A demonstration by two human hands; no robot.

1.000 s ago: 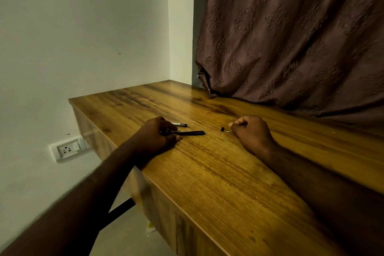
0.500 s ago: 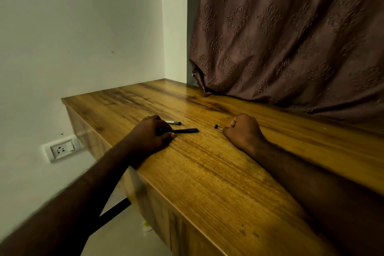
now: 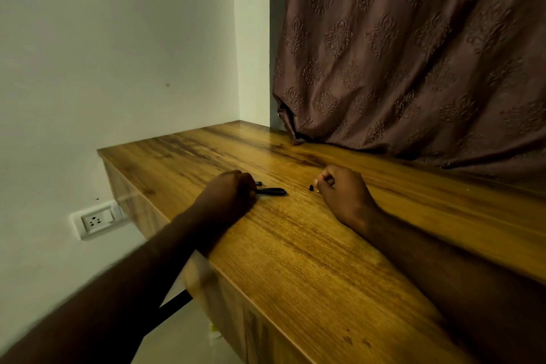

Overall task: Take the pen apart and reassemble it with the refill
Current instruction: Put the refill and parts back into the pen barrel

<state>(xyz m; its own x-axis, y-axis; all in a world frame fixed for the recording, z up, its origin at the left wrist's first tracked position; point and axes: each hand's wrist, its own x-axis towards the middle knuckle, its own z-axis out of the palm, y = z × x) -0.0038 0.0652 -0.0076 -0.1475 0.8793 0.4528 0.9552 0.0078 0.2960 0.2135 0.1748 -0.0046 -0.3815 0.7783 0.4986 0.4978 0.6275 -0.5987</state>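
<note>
A black pen barrel (image 3: pixel 271 191) lies on the wooden table (image 3: pixel 295 245), its left end under my left hand (image 3: pixel 227 193), whose curled fingers grip it. Just behind the barrel, a second short pen part (image 3: pixel 259 183) pokes out past my knuckles. To the right, my right hand (image 3: pixel 345 195) rests on the table as a loose fist. Its fingertips pinch the end of a small black pen piece (image 3: pixel 311 187) that touches the tabletop. The rest of what either hand covers is hidden.
A brown patterned curtain (image 3: pixel 413 68) hangs down onto the table's far right side. The table's left edge (image 3: pixel 127 183) drops off beside a white wall with a socket (image 3: pixel 96 220). Both forearms lie across the near part of the table.
Both hands stay in nearly the same place with the same grips. Only the view has shifted a little.
</note>
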